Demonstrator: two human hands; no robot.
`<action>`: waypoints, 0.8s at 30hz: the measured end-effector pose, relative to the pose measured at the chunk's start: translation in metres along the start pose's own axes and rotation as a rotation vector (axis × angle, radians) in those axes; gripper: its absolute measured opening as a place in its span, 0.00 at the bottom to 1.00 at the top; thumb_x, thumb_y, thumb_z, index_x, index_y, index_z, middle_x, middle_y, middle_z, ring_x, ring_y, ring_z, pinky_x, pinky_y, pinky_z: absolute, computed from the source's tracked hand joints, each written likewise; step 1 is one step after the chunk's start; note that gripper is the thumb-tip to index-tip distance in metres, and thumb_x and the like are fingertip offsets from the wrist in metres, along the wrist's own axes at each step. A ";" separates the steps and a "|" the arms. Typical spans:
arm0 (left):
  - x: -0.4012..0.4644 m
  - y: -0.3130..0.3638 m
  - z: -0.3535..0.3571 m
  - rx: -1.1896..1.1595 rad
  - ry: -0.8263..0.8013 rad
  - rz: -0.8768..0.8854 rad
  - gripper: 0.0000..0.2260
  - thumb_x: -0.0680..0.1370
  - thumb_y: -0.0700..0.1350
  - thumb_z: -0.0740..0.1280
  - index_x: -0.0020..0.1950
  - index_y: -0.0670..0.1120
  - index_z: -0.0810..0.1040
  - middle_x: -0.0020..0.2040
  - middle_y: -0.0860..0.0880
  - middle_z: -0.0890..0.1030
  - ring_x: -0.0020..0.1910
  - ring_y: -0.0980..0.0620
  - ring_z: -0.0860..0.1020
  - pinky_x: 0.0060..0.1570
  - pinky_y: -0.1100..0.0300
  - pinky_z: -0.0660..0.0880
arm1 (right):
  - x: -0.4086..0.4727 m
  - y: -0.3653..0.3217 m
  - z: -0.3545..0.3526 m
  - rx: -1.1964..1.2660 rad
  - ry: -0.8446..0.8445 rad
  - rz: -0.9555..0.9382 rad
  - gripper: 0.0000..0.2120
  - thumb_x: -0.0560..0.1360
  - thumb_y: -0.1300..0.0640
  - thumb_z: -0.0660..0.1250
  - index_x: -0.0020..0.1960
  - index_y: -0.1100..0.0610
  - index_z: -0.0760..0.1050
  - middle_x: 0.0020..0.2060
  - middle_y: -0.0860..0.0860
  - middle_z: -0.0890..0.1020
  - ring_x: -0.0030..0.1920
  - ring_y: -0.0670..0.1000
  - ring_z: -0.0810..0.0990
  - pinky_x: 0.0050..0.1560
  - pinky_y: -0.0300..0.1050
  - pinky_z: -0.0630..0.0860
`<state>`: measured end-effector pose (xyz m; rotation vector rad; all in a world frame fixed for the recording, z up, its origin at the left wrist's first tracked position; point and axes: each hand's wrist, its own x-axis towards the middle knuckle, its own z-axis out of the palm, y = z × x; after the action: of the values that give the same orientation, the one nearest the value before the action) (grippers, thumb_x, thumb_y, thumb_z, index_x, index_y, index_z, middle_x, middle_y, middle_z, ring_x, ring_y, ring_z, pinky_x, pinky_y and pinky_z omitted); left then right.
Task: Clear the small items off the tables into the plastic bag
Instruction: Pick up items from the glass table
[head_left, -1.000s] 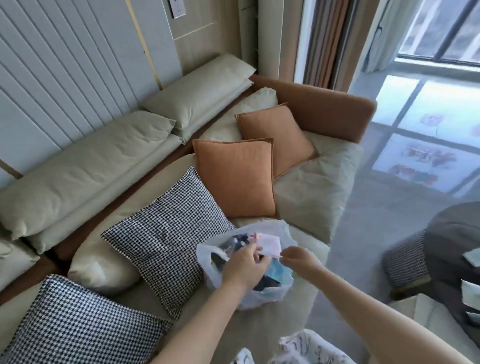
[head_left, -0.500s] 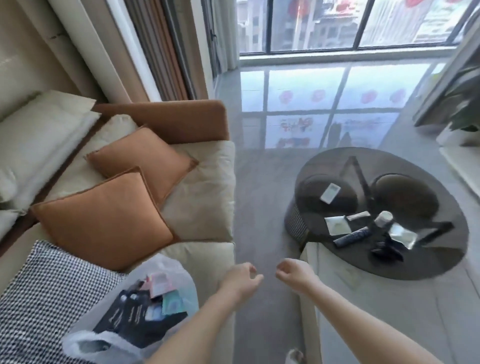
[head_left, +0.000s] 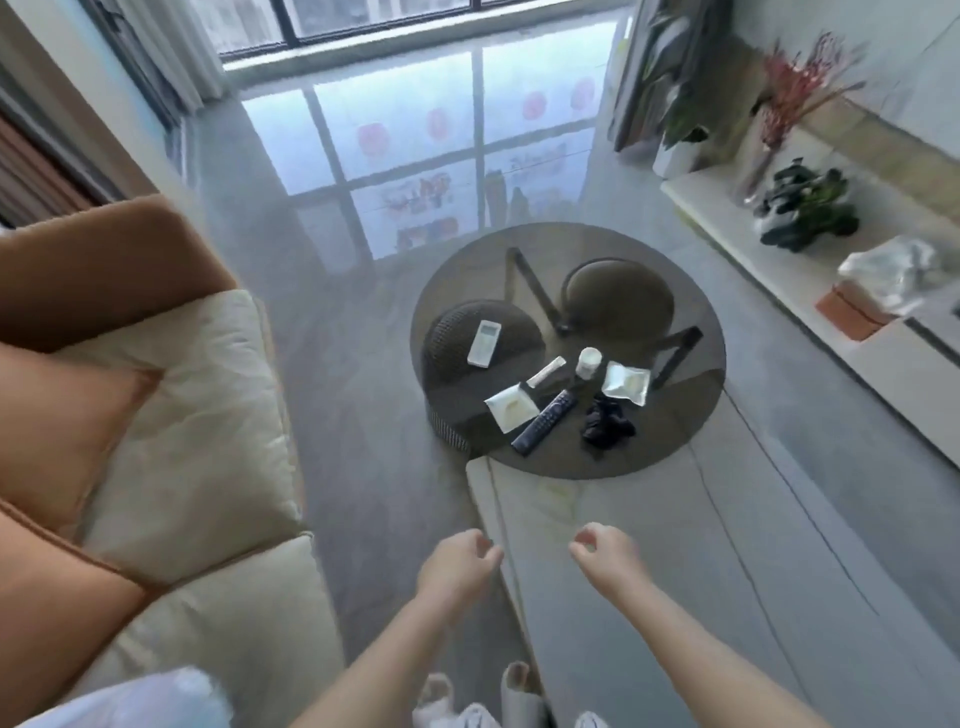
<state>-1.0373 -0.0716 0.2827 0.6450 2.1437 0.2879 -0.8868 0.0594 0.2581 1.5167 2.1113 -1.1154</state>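
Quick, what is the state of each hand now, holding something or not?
Left hand: empty, fingers loosely curled, so open.
Right hand: empty, fingers loosely curled, so open.

Daylit room, soft overall blur.
Window light glares off glossy floor; wide-angle bending at edges; right-side shelf smeared, shadows faint.

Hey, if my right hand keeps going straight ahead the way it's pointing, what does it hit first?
Probably the black remote on the round glass table; the right hand has only bare pale tabletop before that. Depth is uncertain.
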 end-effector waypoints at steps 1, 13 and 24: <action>0.011 0.005 0.006 -0.019 -0.011 0.005 0.14 0.78 0.56 0.60 0.58 0.52 0.78 0.58 0.53 0.80 0.57 0.53 0.77 0.53 0.60 0.73 | 0.008 0.007 -0.001 0.023 0.011 0.024 0.12 0.76 0.51 0.61 0.56 0.54 0.77 0.56 0.51 0.80 0.57 0.53 0.77 0.55 0.45 0.75; 0.177 0.026 0.087 -0.321 -0.155 -0.084 0.21 0.77 0.50 0.65 0.69 0.46 0.71 0.63 0.48 0.77 0.60 0.51 0.76 0.57 0.60 0.70 | 0.143 0.053 0.054 0.263 0.050 0.264 0.18 0.76 0.49 0.64 0.63 0.56 0.73 0.61 0.54 0.77 0.60 0.53 0.75 0.57 0.42 0.70; 0.302 0.005 0.154 -0.485 -0.221 -0.138 0.23 0.80 0.46 0.62 0.74 0.48 0.63 0.73 0.49 0.65 0.68 0.47 0.70 0.68 0.49 0.68 | 0.254 0.082 0.118 0.527 0.106 0.474 0.28 0.75 0.48 0.67 0.71 0.56 0.65 0.68 0.54 0.72 0.66 0.55 0.72 0.60 0.44 0.68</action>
<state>-1.0647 0.0927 -0.0132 0.2348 1.8016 0.6067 -0.9334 0.1509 -0.0145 2.1999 1.4380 -1.4854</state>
